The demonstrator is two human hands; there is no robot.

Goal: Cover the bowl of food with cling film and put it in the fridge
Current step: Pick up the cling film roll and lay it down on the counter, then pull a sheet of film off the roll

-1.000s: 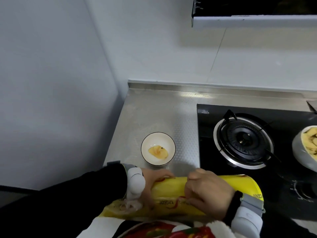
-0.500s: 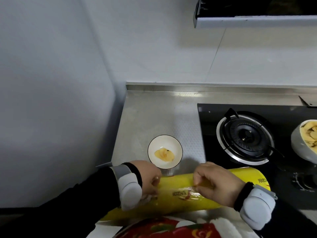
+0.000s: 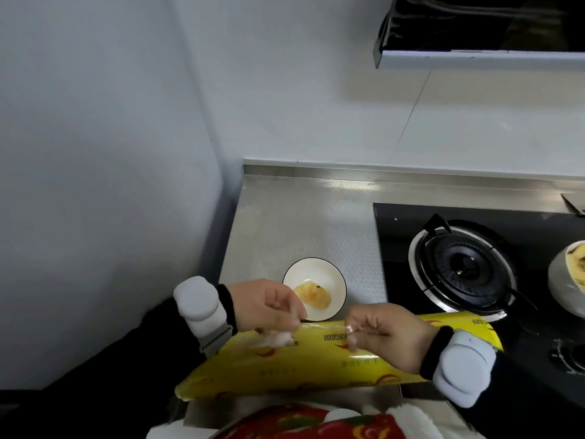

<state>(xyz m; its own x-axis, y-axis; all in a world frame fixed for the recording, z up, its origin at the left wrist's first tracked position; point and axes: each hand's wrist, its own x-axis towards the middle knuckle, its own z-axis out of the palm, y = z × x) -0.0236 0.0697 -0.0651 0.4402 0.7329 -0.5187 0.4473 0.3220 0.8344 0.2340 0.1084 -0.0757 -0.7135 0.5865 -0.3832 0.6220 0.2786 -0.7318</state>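
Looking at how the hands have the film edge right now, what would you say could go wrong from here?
1. Both hands, left hand and right hand, pinch the thin clear cling film only at its edge; it may tear or bunch, as near the left fingers.
2. The long yellow cling film box looks unheld and could slide.
3. The small white black-rimmed bowl sits close by and could get knocked.
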